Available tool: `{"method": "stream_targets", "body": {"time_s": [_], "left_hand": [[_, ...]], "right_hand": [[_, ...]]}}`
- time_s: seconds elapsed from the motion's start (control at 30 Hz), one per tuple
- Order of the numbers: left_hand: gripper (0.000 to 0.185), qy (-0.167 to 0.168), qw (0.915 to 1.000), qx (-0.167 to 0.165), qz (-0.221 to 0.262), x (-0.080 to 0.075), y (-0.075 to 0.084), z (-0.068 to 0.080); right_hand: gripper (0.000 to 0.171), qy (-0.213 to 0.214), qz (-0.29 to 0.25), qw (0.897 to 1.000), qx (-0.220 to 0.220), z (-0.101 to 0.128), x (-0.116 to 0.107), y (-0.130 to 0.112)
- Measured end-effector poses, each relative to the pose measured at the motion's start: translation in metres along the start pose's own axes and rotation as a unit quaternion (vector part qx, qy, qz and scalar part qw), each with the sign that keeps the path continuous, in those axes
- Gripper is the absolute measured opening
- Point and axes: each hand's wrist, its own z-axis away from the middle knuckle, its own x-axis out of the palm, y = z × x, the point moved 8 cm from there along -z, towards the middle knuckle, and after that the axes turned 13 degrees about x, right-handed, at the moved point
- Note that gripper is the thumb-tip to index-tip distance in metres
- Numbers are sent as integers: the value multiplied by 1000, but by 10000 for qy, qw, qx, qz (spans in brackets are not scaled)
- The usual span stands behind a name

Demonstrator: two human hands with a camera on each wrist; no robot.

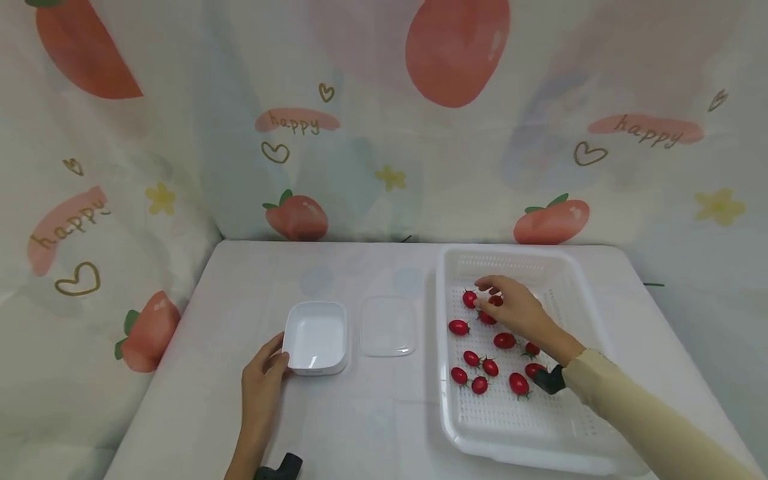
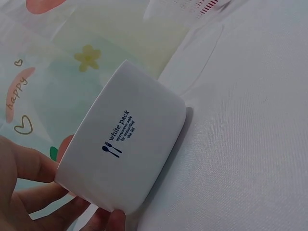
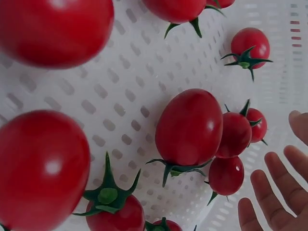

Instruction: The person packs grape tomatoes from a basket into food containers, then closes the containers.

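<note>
A white square container (image 1: 315,337) stands on the table, its open top showing a bare inside. My left hand (image 1: 264,373) holds its left side; the left wrist view shows fingertips along the edge of the container (image 2: 120,139), which bears dark printed words. Several cherry tomatoes (image 1: 504,341) with green stems lie spread over a white perforated basket (image 1: 447,407). Over the tomatoes at the basket's far part, my right hand (image 1: 519,310) reaches with fingers apart. In the right wrist view, the right hand (image 3: 276,192) has nothing between its fingers, near several tomatoes (image 3: 226,175).
Between the container and the basket lies a clear plastic lid (image 1: 389,327). A white cloth (image 1: 360,427) covers the table. Behind and to the left, a printed curtain (image 1: 372,133) with fruit, hearts and words hangs at the table's edges.
</note>
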Motion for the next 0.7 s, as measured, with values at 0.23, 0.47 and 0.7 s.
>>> {"method": "stream_targets", "body": {"time_s": [0.23, 0.47, 0.7], "left_hand": [[42, 76, 9999, -37, 85, 1, 0, 0], [43, 28, 9999, -69, 150, 1, 0, 2], [43, 42, 9998, -77, 205, 2, 0, 2]], "right_hand": [[46, -22, 150, 9998, -123, -6, 6, 6], [48, -118, 208, 9997, -63, -9, 15, 6], [41, -160, 295, 9993, -179, -9, 21, 1]]}}
